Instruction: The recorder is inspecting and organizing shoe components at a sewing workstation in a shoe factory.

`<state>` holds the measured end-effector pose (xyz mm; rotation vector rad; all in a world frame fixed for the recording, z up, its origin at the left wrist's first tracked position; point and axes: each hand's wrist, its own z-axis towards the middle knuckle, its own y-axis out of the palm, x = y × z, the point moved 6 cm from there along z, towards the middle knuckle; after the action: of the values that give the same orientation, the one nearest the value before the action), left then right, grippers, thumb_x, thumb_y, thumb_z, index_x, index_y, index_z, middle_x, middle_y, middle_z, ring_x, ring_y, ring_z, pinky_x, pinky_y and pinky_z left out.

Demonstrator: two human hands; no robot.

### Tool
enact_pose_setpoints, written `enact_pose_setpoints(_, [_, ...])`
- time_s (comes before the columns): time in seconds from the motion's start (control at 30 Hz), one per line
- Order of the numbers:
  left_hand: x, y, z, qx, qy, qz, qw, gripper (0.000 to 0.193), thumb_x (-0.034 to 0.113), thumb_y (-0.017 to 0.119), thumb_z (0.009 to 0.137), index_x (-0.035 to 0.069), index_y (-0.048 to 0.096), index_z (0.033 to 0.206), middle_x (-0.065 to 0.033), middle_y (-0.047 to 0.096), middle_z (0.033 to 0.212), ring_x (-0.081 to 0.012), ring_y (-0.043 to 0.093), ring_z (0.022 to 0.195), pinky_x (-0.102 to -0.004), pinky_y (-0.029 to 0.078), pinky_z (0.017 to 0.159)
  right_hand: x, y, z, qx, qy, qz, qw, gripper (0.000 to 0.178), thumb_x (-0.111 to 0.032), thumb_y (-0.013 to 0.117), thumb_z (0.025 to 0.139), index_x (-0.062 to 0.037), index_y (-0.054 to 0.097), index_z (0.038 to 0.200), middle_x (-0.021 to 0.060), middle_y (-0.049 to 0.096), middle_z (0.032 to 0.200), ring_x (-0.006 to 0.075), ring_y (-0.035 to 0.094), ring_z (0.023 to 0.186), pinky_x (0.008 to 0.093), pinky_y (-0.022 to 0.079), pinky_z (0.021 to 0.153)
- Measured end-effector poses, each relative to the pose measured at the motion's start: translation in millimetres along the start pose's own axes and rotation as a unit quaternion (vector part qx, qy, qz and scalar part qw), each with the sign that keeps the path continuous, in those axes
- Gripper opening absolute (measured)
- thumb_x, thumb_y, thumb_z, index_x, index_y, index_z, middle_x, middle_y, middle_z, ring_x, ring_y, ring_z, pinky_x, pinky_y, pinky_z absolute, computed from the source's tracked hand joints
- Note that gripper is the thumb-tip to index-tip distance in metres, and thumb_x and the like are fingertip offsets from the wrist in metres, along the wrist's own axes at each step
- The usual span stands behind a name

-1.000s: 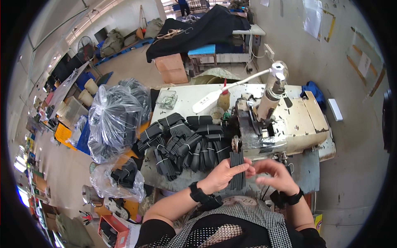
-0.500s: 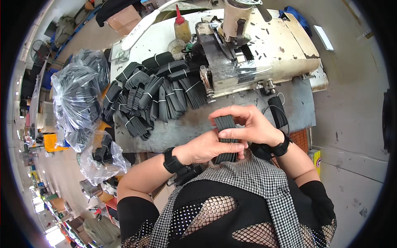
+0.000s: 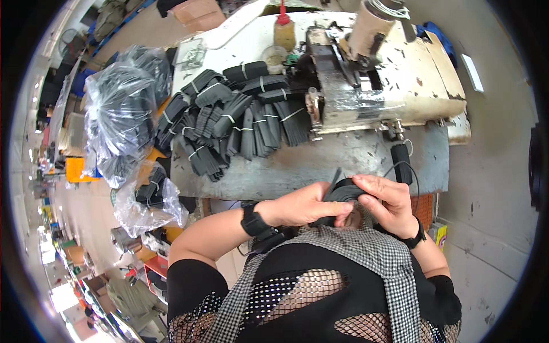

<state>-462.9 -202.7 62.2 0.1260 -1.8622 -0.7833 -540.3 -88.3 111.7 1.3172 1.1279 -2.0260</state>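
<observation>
Close in front of my body I hold a stack of thin black strips (image 3: 345, 192), bent into a curve, with one strip end sticking up apart from the others. My left hand (image 3: 304, 204) grips its left end, thumb laid along the near side. At the other end my right hand (image 3: 392, 201) pinches the stack between thumb and fingers. Part of the stack's underside is hidden by my hands. Beyond them, on the grey metal tabletop (image 3: 269, 174), lies a heap of similar black bundles (image 3: 226, 117), many tied with pale bands.
A worn industrial sewing machine (image 3: 366, 108) stands behind the tabletop. Near it are a red-tipped oil bottle (image 3: 284, 35) and a small cup (image 3: 275, 57). Clear plastic bags (image 3: 123, 114) of black pieces sit at the left. Another black bundle (image 3: 402, 163) lies right of my hands.
The stack, straight and upright between my hands before, is now bent and fanned. My right hand has moved lower and to the right; the whole view has shifted.
</observation>
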Motion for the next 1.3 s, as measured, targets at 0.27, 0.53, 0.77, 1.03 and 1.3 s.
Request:
enact_pose_setpoints(0.27, [5.1, 19.1, 17.4, -0.08, -0.007, 0.235, 0.969, 0.03, 0.025, 0.051, 0.095, 0.001, 0.061, 0.082, -0.0039, 0.06, 0.068, -0.0127, 0.057, 0.066, -0.0278, 0.047, 0.062, -27.6, 35.3, 63.7, -0.263, -0.055, 0.05, 0.962, 0.02, -0.007, 0.06, 0.085, 0.0013, 0.065, 0.102, 0.0155, 0.067, 0.099, 0.0303, 0.066, 0.09, 0.0345, 0.052, 0.079])
enact_pose_setpoints(0.53, [5.9, 3.0, -6.9, -0.021, 0.088, 0.05, 0.995, 0.031, 0.025, 0.051, 0.097, 0.003, 0.054, 0.076, -0.0003, 0.054, 0.068, -0.0098, 0.051, 0.067, -0.0261, 0.043, 0.066, -19.4, 19.7, 25.9, -0.082, -0.058, -0.046, 0.994, 0.033, 0.002, 0.06, 0.082, 0.0002, 0.06, 0.115, 0.0182, 0.063, 0.114, 0.0302, 0.062, 0.106, 0.0347, 0.049, 0.089])
enact_pose_setpoints(0.77, [3.3, -2.7, -8.1, -0.007, 0.083, 0.033, 0.996, 0.029, 0.027, 0.052, 0.097, 0.003, 0.054, 0.08, 0.0004, 0.054, 0.069, -0.0086, 0.05, 0.066, -0.0245, 0.042, 0.065, -11.2, 14.1, 3.1, -0.068, -0.063, -0.117, 0.989, 0.041, 0.001, 0.061, 0.082, 0.0001, 0.055, 0.123, 0.0206, 0.06, 0.118, 0.0338, 0.058, 0.112, 0.0361, 0.047, 0.094])
enact_pose_setpoints(1.03, [-2.3, -14.7, -5.7, 0.029, 0.101, -0.088, 0.991, 0.023, 0.024, 0.051, 0.097, 0.003, 0.053, 0.086, 0.0003, 0.054, 0.071, -0.0083, 0.05, 0.066, -0.0243, 0.043, 0.066, 17.3, 8.3, -26.5, -0.031, -0.032, -0.157, 0.987, 0.033, 0.001, 0.068, 0.077, 0.0017, 0.063, 0.11, 0.0186, 0.066, 0.104, 0.0315, 0.067, 0.092, 0.0322, 0.054, 0.079])
enact_pose_setpoints(1.3, [5.4, 6.2, 2.0, -0.055, 0.13, 0.106, 0.984, 0.025, 0.022, 0.054, 0.093, 0.001, 0.056, 0.081, -0.0019, 0.056, 0.063, -0.0101, 0.054, 0.062, -0.0251, 0.044, 0.059, -46.0, 13.3, 39.2, -0.067, -0.111, -0.092, 0.987, 0.038, -0.006, 0.068, 0.077, 0.0025, 0.059, 0.113, 0.0214, 0.061, 0.113, 0.0306, 0.062, 0.1, 0.0341, 0.05, 0.086])
